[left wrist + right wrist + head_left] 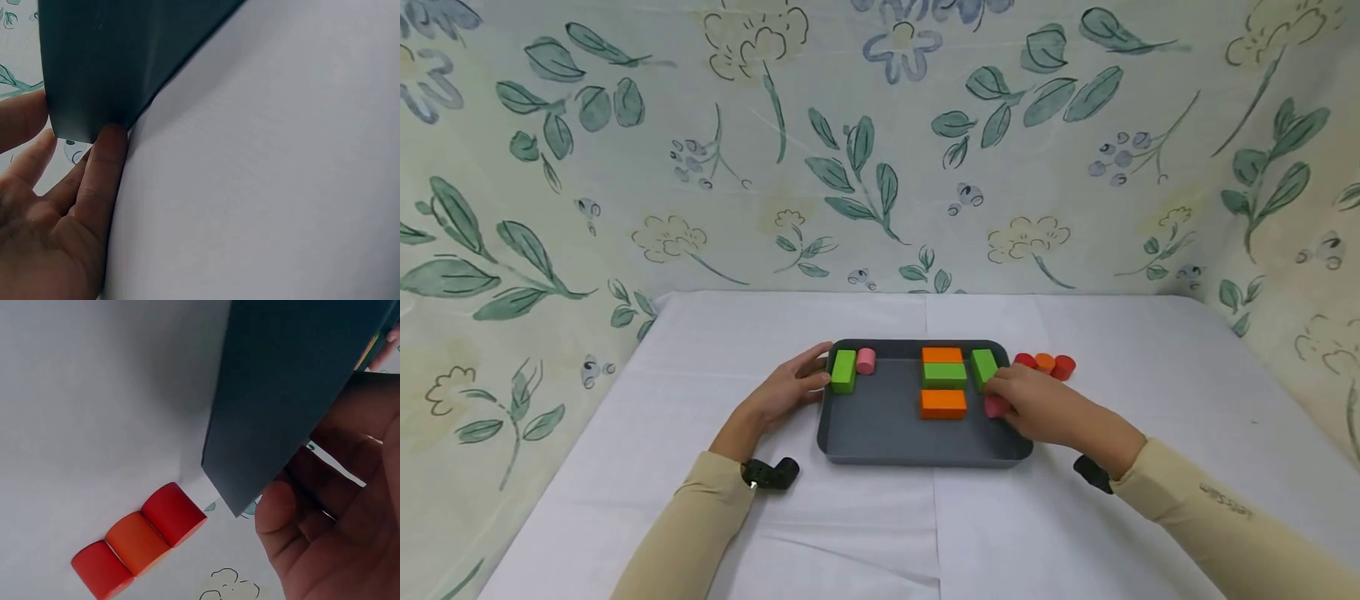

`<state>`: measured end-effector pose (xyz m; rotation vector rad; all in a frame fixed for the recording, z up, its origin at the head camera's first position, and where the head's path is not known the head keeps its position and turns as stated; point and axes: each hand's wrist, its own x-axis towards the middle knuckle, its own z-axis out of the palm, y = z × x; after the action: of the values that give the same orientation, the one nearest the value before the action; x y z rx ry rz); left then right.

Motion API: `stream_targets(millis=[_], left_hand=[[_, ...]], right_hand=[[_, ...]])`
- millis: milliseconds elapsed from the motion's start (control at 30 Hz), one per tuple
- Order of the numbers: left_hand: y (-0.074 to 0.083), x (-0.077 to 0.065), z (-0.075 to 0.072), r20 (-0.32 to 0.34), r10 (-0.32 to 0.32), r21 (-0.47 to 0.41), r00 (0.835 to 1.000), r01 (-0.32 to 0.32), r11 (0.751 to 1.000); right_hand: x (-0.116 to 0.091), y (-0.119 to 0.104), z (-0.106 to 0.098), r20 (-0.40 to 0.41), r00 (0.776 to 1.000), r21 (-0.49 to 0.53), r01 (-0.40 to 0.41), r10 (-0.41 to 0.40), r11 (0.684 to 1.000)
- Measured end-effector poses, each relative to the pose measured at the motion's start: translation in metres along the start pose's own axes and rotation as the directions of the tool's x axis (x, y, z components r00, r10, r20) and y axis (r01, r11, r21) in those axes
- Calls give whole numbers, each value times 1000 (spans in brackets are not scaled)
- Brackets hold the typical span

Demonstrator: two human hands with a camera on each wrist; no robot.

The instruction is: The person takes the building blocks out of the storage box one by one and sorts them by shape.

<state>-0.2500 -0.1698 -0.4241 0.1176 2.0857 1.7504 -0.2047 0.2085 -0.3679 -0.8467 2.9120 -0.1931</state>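
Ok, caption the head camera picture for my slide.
Left hand touching a gray tray of blocks, right hand holding a pink cylinder.

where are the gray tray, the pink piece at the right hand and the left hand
Gray tray (pixel 876 437): head view, bare floor.
Pink piece (pixel 996 407): head view, its uncovered part.
Left hand (pixel 784 392): head view, back of hand.

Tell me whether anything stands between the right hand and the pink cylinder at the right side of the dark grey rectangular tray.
Nothing visible does: the right hand has its fingers on the pink cylinder. The bright green rectangular block near it lies farther from the person, not between them.
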Motion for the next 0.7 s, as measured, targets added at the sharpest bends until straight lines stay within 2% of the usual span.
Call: stream_targets(millis=[167,333,567,700], left_hand=[[-2,-1,-3,-1,3,10,1000,-3,1000],[-3,-1,-2,3,2,7,1000,-2,1000],[-2,2,-1,9,12,5,1000,-12,1000],[-2,1,-1,1,9,-2,1000,-9,1000]], right_hand=[[9,-2,9,34,999,-42,17,-16,999],[9,-1,12,42,999,-35,12,-11,999],[0,-4,4,-32,999,23,34,-33,999],[-3,-5,-8,-55,998,82,13,-8,997]])
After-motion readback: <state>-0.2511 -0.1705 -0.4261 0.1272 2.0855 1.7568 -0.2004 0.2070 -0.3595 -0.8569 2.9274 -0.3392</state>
